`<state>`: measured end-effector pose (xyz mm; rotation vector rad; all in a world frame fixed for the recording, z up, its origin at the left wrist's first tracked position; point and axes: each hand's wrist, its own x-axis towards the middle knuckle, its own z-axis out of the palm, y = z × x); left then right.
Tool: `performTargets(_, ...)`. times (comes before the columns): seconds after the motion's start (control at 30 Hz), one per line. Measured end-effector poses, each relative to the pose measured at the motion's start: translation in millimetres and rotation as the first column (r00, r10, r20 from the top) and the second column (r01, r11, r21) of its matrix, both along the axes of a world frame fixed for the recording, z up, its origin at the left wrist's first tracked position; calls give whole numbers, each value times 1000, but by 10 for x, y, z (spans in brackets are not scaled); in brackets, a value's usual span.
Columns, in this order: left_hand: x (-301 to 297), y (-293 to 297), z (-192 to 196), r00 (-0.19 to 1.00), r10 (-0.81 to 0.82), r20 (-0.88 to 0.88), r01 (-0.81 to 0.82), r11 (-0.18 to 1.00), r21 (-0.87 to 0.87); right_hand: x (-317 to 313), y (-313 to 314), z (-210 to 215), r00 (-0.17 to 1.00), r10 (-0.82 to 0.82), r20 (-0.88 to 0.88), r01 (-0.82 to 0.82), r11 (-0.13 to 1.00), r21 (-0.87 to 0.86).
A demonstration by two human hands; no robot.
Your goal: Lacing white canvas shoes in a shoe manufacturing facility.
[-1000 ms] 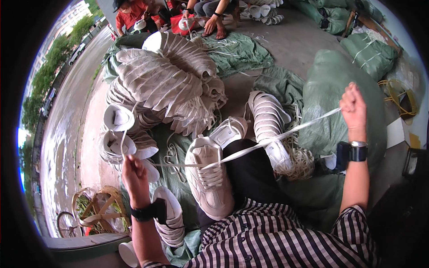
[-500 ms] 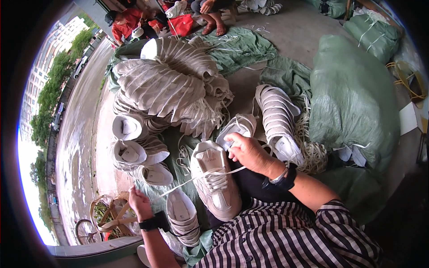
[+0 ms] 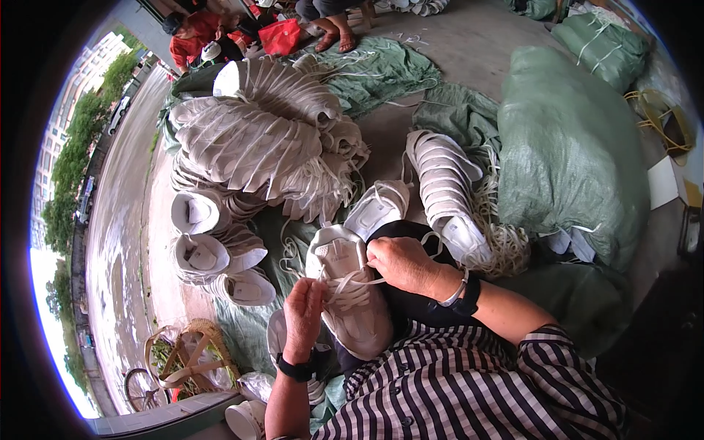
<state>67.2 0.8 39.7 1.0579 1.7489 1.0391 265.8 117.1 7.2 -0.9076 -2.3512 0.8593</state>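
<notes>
shoe: white sneaker (image 3: 350, 293) lies sole-down on the person's lap, toe toward the body, tongue end pointing away. That keeps the eyelet rows face-up and within reach of both hands.
lace: white lace (image 3: 357, 282) crosses the top of the sneaker, short run between the 2 hands, close over the eyelets.
left hand: left hand (image 3: 304, 317) sits at the near-left edge of the sneaker, fingers curled and closed on the lace end, black watch at the wrist. Looks like it holds the lace tight while the other hand works.
right hand: right hand (image 3: 402, 264) rests over the upper right side of the sneaker, fingertips pinching the lace at the eyelets; bracelet and black band at the wrist.
change vs 1.0 s ago: then the right hand was flung out far right with the lace drawn in 1 long straight line across the lap; 0.5 s ago it was already back on the shoe. Now both hands are close together on the sneaker and the lace run is short. The left hand has moved in from the left side to the shoe's edge.
surroundings: nested stacks of white sneakers (image 3: 249, 147) fan out ahead on green sheeting; a second row (image 3: 444, 187) lies right of the lap, beside a stuffed green sack (image 3: 572, 154). Loose laces (image 3: 506, 246) bunch at that row's foot. Wicker basket (image 3: 183, 356) low left.
others: people sit at the far top edge, hands not near this work.
</notes>
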Motion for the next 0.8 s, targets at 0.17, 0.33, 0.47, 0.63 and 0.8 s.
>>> performTargets(0.17,-69,-158,-111,999,34,17,-36,994,101,-45,-89,121,978,76,194,-139,930,340)
performTargets(0.33,-35,-71,-96,999,32,31,-36,990,139,-111,11,-36,988,-8,-154,-15,989,-146)
performTargets(0.47,-83,-22,-175,996,39,77,-47,994,95,-16,-2,13,983,23,-182,-94,915,-392)
performTargets(0.63,-95,29,-242,976,68,207,-95,988,124,-53,-37,-32,993,38,-109,-53,989,-139)
performTargets(0.8,-61,93,-172,992,121,-40,-113,981,159,-64,-11,27,990,85,-116,-84,996,19)
